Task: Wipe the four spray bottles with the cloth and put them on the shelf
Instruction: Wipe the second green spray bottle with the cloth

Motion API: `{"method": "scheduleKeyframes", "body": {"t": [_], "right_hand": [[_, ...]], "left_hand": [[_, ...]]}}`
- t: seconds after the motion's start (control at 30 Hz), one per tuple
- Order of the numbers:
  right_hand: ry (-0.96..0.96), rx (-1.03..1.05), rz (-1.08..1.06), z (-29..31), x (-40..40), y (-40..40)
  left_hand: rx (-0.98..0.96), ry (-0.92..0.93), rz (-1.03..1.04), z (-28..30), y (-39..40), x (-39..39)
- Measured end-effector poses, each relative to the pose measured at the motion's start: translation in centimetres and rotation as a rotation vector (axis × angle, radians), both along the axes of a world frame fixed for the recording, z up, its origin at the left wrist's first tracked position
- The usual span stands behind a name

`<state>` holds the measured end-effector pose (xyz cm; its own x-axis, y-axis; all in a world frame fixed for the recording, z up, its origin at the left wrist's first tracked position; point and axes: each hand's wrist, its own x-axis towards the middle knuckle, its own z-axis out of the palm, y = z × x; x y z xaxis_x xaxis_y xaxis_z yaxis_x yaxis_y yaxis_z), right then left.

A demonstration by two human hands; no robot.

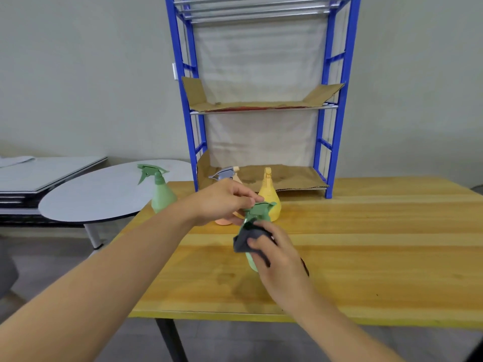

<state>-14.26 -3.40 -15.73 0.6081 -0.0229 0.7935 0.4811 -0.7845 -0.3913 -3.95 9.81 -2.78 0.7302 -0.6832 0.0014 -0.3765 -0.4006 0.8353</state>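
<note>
My left hand (222, 201) pinches the spray head of a green spray bottle (257, 214) held over the wooden table (366, 244). My right hand (277, 253) grips a dark grey cloth (247, 240) wrapped round that bottle's body. A second green bottle (160, 190) stands at the table's far left corner. A yellow bottle (269, 195) and an orange bottle with a grey spray head (227, 175) stand behind my left hand. The blue shelf (337, 121) rises at the back of the table.
Cardboard sheets line the shelf's lower level (287, 178) and middle level (261, 103). A white oval table (104, 194) stands to the left, with stacked boards (39, 176) behind it. A grey wall is behind everything.
</note>
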Motion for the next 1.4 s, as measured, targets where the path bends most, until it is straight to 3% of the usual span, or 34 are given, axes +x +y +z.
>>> {"method": "scheduleKeyframes", "body": {"t": [0.03,0.17,0.27,0.33,0.47,0.57,0.6,0.67,0.77,0.87,0.9,1.0,1.03,1.17,1.3,1.4], "right_hand": [[-0.038,-0.016,-0.006,0.0,0.0,-0.2],[-0.16,0.315,-0.136,2.3,0.2,-1.4],[0.002,-0.06,-0.012,1.2,0.0,-0.1],[-0.004,-0.189,0.006,0.0,0.1,-0.1],[-0.12,0.062,-0.149,1.2,0.6,-1.3],[-0.001,-0.192,-0.009,0.9,0.1,-0.2],[-0.04,-0.263,0.011,0.5,0.0,0.0],[-0.15,-0.156,-0.076,0.6,0.5,-0.8],[-0.149,-0.03,-0.186,1.5,0.5,-1.1],[-0.089,-0.387,0.009,0.5,0.1,-0.4],[-0.108,-0.402,0.011,0.5,0.3,-0.7],[-0.145,0.02,-0.163,1.8,1.1,-1.9],[-0.12,0.068,-0.191,2.0,1.2,-1.9],[-0.084,-0.28,-0.101,0.7,0.6,-2.3],[-0.044,-0.06,-0.187,1.4,0.9,-3.5],[-0.071,-0.162,-0.106,1.0,0.3,-3.2]], "left_hand": [[0.003,0.0,0.001,0.0,0.0,0.1],[-0.01,0.021,-0.013,-0.3,-0.2,0.1],[-0.016,0.01,-0.003,-0.2,-0.1,0.1],[-0.013,0.021,0.0,-0.1,0.0,0.2],[-0.03,0.026,-0.01,-0.4,0.1,0.3],[-0.046,0.027,0.011,-0.4,0.2,0.3],[-0.053,0.034,0.013,-0.4,0.3,0.3],[-0.065,0.049,0.003,-0.5,0.4,0.3],[-0.073,0.039,-0.007,-0.6,0.4,0.4],[-0.083,0.04,0.003,-0.7,0.4,0.5],[-0.086,0.042,-0.001,-0.7,0.4,0.5],[-0.099,0.043,-0.007,-0.9,0.4,0.5],[-0.105,0.043,-0.004,-0.9,0.5,0.5],[-0.109,0.052,-0.009,-1.0,0.7,0.8],[-0.099,0.044,-0.003,-0.9,0.5,0.5],[-0.094,0.024,-0.015,-0.9,0.4,0.2]]}}
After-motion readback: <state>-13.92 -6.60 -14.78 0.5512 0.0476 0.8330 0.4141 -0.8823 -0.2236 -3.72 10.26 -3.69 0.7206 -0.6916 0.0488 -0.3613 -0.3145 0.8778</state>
